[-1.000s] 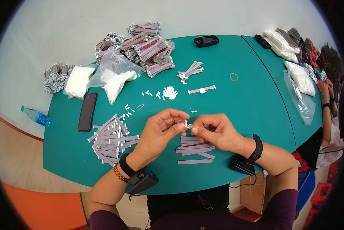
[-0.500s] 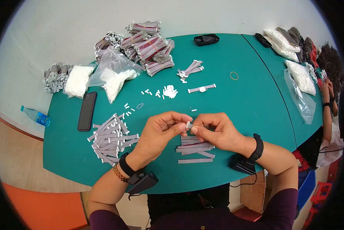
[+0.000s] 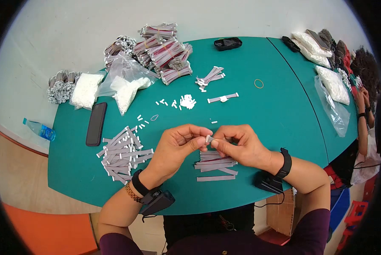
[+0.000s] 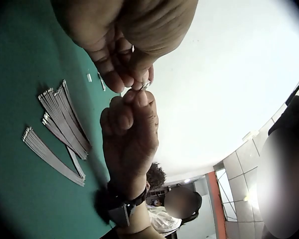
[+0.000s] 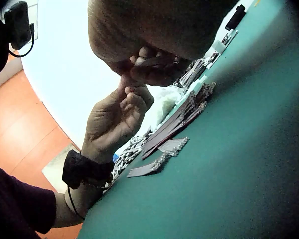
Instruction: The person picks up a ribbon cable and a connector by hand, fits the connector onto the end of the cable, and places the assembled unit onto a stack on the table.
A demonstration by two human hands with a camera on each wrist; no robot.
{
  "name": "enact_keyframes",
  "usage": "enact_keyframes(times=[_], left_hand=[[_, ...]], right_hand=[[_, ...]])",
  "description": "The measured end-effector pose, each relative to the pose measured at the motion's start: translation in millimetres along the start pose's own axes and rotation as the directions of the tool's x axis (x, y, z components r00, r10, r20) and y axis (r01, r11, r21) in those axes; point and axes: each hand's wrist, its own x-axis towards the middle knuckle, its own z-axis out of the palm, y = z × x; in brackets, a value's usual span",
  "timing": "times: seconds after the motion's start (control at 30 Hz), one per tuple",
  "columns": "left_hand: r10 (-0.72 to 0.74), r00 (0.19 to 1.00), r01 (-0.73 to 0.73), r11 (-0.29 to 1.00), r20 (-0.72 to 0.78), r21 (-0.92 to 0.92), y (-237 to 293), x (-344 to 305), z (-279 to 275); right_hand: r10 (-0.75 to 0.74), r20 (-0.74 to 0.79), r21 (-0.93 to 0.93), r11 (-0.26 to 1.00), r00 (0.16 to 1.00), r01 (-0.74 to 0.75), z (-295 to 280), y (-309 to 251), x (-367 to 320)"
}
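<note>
Both hands meet fingertip to fingertip over the green table [image 3: 279, 123]. Between finger and thumb, my left hand [image 3: 179, 144] pinches a small white connector piece [image 3: 208, 137]. My right hand [image 3: 245, 148] pinches the end of a grey ribbon cable right against that piece; most of the cable is hidden in the fingers. Below the hands lie several flat grey ribbon cables [image 3: 216, 167], which the left wrist view also shows as a fanned stack [image 4: 52, 154]. A loose heap of cables with white ends [image 3: 122, 155] lies left of the left hand.
Beyond the hands are a pile of small white pieces [image 3: 187, 102], a few cables [image 3: 210, 76] and one separate cable [image 3: 222, 98]. Bundled cables [image 3: 167, 53], bags of white pieces [image 3: 87, 90] and a phone [image 3: 96, 124] stand toward the left. Another person's arm [image 3: 362, 127] is at far right.
The white piece and the cable end, seen slightly apart a second ago, now sit together between the fingertips. Both hands have otherwise barely moved.
</note>
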Motion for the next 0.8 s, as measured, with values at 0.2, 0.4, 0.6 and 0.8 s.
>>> enact_keyframes(times=[0.2, 0.4, 0.6, 0.8], left_hand=[[0.017, 1.0, -0.017, 1.0, 0.014, 0.007, -1.3, 0.3, -0.5], [0.024, 1.0, -0.024, 1.0, 0.016, 0.013, -2.2, 0.1, -1.0], [0.028, 1.0, -0.028, 0.999, -0.009, 0.025, -2.0, 0.1, 0.4], [0.034, 0.999, -0.033, 0.998, -0.023, 0.045, -1.5, -0.3, 0.6]], right_hand=[[0.008, -0.007, 0.013, 1.0, 1.0, -0.008, -0.1, -1.9, -0.5], [0.013, -0.021, 0.003, 1.0, 1.0, -0.013, 0.2, -1.3, -0.5], [0.002, -0.04, 0.004, 1.0, 0.999, -0.001, 0.8, -0.8, -0.2], [-0.015, -0.059, -0.021, 1.0, 0.998, 0.014, 1.4, -1.6, -0.5]])
